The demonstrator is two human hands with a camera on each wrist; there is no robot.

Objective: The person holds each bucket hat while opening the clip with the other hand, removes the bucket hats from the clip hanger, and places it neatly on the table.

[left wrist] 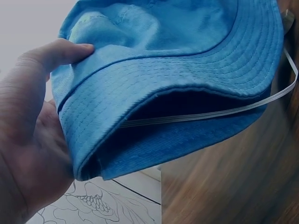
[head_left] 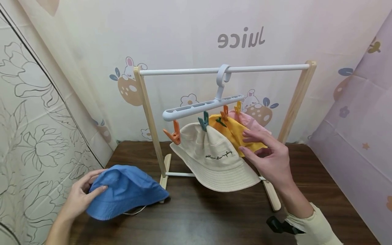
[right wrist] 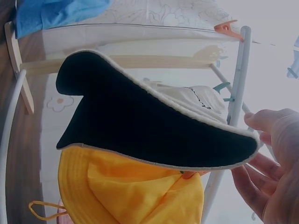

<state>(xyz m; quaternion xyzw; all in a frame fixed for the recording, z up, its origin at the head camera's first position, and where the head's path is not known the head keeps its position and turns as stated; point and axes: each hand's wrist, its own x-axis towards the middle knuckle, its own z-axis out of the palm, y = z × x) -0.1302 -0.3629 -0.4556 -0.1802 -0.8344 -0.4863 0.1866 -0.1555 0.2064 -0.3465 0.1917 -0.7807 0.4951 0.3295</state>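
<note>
My left hand [head_left: 80, 196] grips a blue bucket hat [head_left: 125, 192] by its side, thumb on the outside. The hat's opening and a white cord [left wrist: 196, 115] show in the left wrist view. My right hand [head_left: 271, 158] has its fingers spread beside the cream bucket hat [head_left: 220, 158], fingertips right at the brim in the right wrist view. A green clip [head_left: 204, 121] holds the cream hat under a white hanger [head_left: 199, 108]. Behind it hang a yellow hat [head_left: 235, 131] on an orange clip [head_left: 225, 113] and a pink hat [head_left: 249, 120] on a yellow clip [head_left: 238, 107].
An orange clip [head_left: 174, 132] hangs at the hanger's near left end with no hat in it. The hanger hooks over the white bar [head_left: 180, 71] of a wooden rack [head_left: 149, 119] standing on the dark wood table [head_left: 196, 221]. Patterned curtains [head_left: 183, 30] surround it.
</note>
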